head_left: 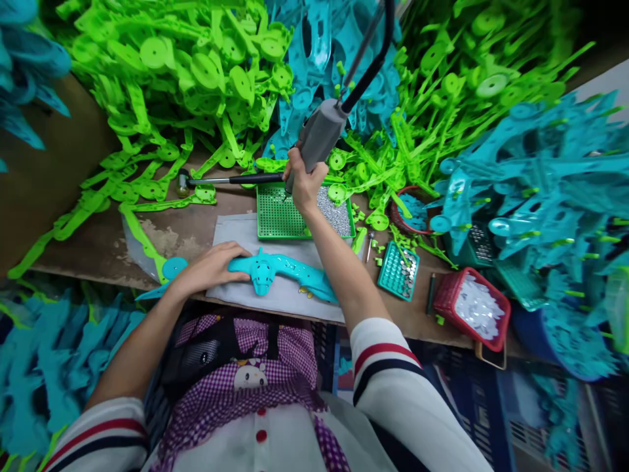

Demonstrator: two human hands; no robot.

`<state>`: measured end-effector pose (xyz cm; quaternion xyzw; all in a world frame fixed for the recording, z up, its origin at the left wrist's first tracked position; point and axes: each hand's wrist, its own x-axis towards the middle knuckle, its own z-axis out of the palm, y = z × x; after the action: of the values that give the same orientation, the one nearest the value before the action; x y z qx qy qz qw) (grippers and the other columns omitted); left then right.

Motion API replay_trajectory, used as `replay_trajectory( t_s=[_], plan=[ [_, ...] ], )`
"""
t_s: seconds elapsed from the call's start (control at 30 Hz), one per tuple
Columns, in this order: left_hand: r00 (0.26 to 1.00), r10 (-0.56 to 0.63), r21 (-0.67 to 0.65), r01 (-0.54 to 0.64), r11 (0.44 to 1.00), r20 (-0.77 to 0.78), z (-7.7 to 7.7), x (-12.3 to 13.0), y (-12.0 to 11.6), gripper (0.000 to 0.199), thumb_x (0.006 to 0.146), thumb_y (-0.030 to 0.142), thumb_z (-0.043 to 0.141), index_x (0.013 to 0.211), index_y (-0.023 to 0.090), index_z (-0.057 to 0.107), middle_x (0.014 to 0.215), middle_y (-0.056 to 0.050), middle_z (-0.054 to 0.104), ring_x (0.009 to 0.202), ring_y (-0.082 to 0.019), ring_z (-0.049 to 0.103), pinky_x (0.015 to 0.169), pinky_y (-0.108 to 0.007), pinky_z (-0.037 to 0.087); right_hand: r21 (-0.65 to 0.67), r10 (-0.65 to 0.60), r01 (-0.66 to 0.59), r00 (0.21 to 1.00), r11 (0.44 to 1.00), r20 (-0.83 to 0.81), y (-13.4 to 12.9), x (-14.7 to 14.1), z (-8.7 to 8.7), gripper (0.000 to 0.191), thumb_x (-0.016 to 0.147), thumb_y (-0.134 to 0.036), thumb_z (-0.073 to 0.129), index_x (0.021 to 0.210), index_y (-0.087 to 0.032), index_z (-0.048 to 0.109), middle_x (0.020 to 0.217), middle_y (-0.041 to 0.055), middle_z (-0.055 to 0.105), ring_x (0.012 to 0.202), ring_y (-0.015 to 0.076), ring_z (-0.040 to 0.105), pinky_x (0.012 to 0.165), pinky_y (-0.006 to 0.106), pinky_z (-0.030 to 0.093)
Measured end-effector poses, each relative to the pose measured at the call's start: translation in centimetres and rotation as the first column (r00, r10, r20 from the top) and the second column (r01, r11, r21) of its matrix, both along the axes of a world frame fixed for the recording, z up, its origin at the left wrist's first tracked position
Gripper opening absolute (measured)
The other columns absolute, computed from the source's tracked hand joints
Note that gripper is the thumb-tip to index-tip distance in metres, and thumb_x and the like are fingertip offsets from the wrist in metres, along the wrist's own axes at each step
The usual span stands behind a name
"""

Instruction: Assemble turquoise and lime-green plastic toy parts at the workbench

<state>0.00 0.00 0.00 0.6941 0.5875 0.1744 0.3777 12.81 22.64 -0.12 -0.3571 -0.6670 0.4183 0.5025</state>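
My left hand [211,267] is closed on the left end of a turquoise plastic part [289,270], which lies on a pale sheet [230,229] at the table's front edge. My right hand [305,180] grips a grey power screwdriver [323,128] above a green perforated tray [280,213]. Small metal screws [335,211] fill the tray's right side. Behind the tray lies a hammer [221,179], its black handle reaching toward my right hand. My right forearm hides the turquoise part's right end.
Bright green plastic parts [196,65] are heaped at the back, with turquoise parts [550,164] piled at right. A teal tray of metal pieces [399,270] and a red basket [445,295] of white pieces stand right of the sheet. A black cable [368,78] runs up from the screwdriver.
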Motion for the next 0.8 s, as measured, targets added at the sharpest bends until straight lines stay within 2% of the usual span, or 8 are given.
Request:
replay_trajectory(
  t_s=[0.1, 0.17, 0.3, 0.4, 0.5, 0.57, 0.67, 0.8],
  plan=[
    [1.0, 0.001, 0.004, -0.001, 1.0, -0.006, 0.0, 0.0, 0.0, 0.043, 0.086, 0.052, 0.062, 0.115, 0.021, 0.064, 0.113, -0.007, 0.066, 0.106, -0.025, 0.061, 0.095, -0.038, 0.047, -0.002, -0.002, 0.002, 0.999, 1.0, 0.042, -0.1, -0.1, 0.0, 0.061, 0.083, -0.077, 0.044, 0.092, -0.021, 0.064, 0.06, -0.002, 0.056, 0.062, 0.0151, 0.063, 0.065, 0.034, 0.056],
    [1.0, -0.001, 0.007, 0.001, 1.0, -0.008, 0.0, 0.0, 0.0, 0.043, 0.086, 0.053, 0.062, 0.115, 0.021, 0.064, 0.113, -0.007, 0.066, 0.106, -0.025, 0.061, 0.095, -0.038, 0.047, 0.005, -0.03, 0.03, 1.0, 1.0, 0.004, -0.1, -0.3, 0.5, 0.065, 0.079, -0.081, 0.043, 0.09, -0.021, 0.064, 0.057, -0.003, 0.053, 0.057, 0.0149, 0.061, 0.061, 0.034, 0.055],
    [1.0, -0.002, 0.006, 0.002, 1.0, -0.008, 0.1, -0.1, 0.0, 0.047, 0.086, 0.057, 0.06, 0.115, 0.02, 0.064, 0.112, -0.008, 0.066, 0.106, -0.026, 0.061, 0.095, -0.039, 0.048, -0.002, -0.06, 0.06, 0.995, 0.998, -0.079, -0.4, 0.9, 3.1, 0.065, 0.075, -0.083, 0.045, 0.082, -0.021, 0.062, 0.053, -0.0051, 0.048, 0.048, 0.0117, 0.055, 0.054, 0.031, 0.052],
    [1.0, -0.001, 0.01, 0.001, 1.0, -0.005, 0.1, -0.2, 0.0, 0.053, 0.085, 0.062, 0.057, 0.116, 0.02, 0.064, 0.114, -0.008, 0.066, 0.107, -0.026, 0.061, 0.097, -0.039, 0.047, -0.021, -0.064, 0.063, 0.994, 0.998, -0.092, -2.5, 4.8, 5.9, 0.056, 0.082, -0.076, 0.048, 0.078, -0.021, 0.061, 0.052, -0.0053, 0.046, 0.047, 0.0095, 0.054, 0.051, 0.026, 0.049],
    [1.0, -0.001, 0.017, 0.001, 1.0, -0.008, 0.1, -0.2, 0.0, 0.059, 0.084, 0.069, 0.054, 0.116, 0.021, 0.065, 0.114, -0.008, 0.067, 0.107, -0.027, 0.061, 0.097, -0.04, 0.047, -0.004, -0.046, 0.046, 0.962, 0.999, -0.268, -7.1, 10.9, 7.7, 0.049, 0.076, -0.073, 0.059, 0.078, -0.024, 0.061, 0.052, -0.0072, 0.046, 0.039, 0.0074, 0.046, 0.04, 0.023, 0.041],
    [1.0, -0.006, 0.011, 0.006, 1.0, -0.018, 0.2, -0.2, 0.0, 0.062, 0.083, 0.073, 0.051, 0.115, 0.022, 0.066, 0.113, -0.008, 0.067, 0.106, -0.027, 0.061, 0.097, -0.04, 0.048, -0.017, 0.021, -0.028, 0.946, 0.999, -0.324, -10.7, 14.8, 7.8, 0.046, 0.069, -0.07, 0.068, 0.078, -0.025, 0.062, 0.049, -0.0083, 0.045, 0.035, 0.0085, 0.044, 0.035, 0.023, 0.037],
    [0.998, 0.0, -0.002, 0.0, 1.0, -0.06, 0.5, -0.1, 0.1, 0.068, 0.08, 0.078, 0.049, 0.115, 0.022, 0.066, 0.114, -0.008, 0.067, 0.107, -0.028, 0.061, 0.097, -0.041, 0.047, -0.107, 0.014, -0.043, 0.966, 0.993, -0.258, -14.7, 18.8, 6.9, 0.051, 0.067, -0.073, 0.067, 0.08, -0.024, 0.064, 0.045, -0.0071, 0.045, 0.035, 0.0119, 0.046, 0.033, 0.024, 0.035],
    [0.994, 0.016, -0.011, -0.017, 1.0, -0.112, 1.1, 0.2, 0.1, 0.076, 0.076, 0.083, 0.047, 0.116, 0.021, 0.066, 0.117, -0.009, 0.067, 0.109, -0.029, 0.061, 0.097, -0.041, 0.047, -0.218, -0.07, 0.032, 0.983, 0.976, -0.171, -16.4, 20.4, 5.2, 0.067, 0.058, -0.085, 0.06, 0.083, -0.024, 0.065, 0.046, -0.0054, 0.047, 0.038, 0.0139, 0.047, 0.036, 0.027, 0.038]
  ],
)
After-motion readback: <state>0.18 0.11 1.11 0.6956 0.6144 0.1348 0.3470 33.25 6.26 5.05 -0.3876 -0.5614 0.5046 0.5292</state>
